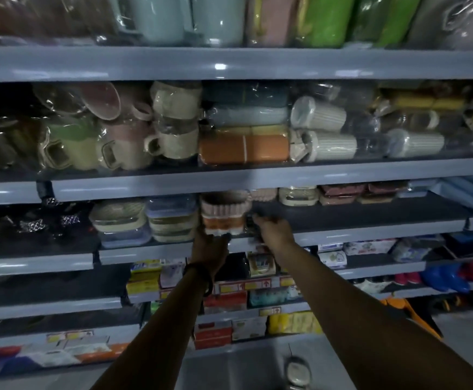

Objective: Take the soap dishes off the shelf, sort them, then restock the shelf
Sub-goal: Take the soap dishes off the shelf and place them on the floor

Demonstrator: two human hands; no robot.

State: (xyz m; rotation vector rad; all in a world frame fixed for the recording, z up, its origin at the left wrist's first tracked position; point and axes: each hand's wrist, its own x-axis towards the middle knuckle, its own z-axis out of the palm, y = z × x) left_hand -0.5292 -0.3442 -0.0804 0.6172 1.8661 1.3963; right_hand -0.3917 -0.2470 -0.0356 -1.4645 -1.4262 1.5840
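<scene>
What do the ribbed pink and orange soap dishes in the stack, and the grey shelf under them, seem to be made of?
Stack of ribbed pink and orange soap dishes: probably moulded plastic, matt; uniform colour and regular ribs suggest it. Grey shelf: likely painted metal, semi-gloss; its thin front edge shows soft highlights, though blur leaves this open.

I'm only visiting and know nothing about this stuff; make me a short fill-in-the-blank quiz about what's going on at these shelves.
1. The dark band is worn on the ____ wrist.
2. The right hand reaches in on the ____ side of the stack of ribbed dishes.
3. The orange box lies on the shelf ____ that stack.
4. The mugs beside the box are wrapped in clear ____.

Missing words: left; right; above; plastic.
</scene>
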